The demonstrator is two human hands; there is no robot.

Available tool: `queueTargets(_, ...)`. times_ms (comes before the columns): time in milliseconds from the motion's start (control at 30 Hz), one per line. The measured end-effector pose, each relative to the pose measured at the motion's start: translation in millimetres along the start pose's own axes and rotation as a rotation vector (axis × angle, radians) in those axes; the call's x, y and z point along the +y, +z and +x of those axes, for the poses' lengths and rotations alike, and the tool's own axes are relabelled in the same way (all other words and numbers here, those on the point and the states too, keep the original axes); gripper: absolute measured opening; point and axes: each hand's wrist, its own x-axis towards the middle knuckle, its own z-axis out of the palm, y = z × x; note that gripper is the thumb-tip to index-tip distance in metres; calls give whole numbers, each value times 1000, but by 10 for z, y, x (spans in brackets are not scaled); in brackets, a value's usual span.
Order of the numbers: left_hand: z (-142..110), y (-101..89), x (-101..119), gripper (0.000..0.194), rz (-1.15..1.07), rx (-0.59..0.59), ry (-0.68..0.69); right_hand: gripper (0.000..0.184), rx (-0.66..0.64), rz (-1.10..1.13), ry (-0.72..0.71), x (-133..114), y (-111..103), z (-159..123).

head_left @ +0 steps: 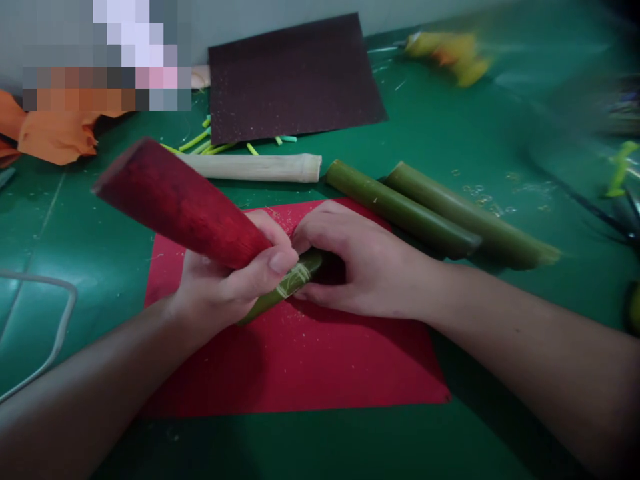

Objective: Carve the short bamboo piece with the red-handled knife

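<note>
My left hand [227, 287] is closed around a thick red wooden handle [185, 207], tilted with its broad end up to the left. Whatever tool end the handle has is hidden by the fingers. Under that hand lies a green bamboo piece [295, 281] with pale scratched marks on its skin. My right hand [350, 253] grips the far end of the bamboo from the right, its thumb and fingers curled round it. Both hands are over a red sheet [320, 367] sprinkled with fine pale shavings.
Two green bamboo lengths [405, 210] lie to the right, behind my right forearm. A pale stripped bamboo length [260, 168] and a dark sheet [295, 80] lie at the back. Orange material [57, 137] sits far left, near a bent wire [67, 313]. Blurred yellow object [450, 57] lies back right.
</note>
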Motion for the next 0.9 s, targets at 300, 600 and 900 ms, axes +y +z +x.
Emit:
queueTargets(300,-16,-13,-48,27,8,2,20,13,7,1,-5,3,13,0)
queueTargets(600,-2,-44,-40,23,5,-77,-7,11,-8,-12,-1,6,5,2)
queueTargets(900,-6,-2,-30,36,14,7,8,14,8,-7,-9,10,7,-1)
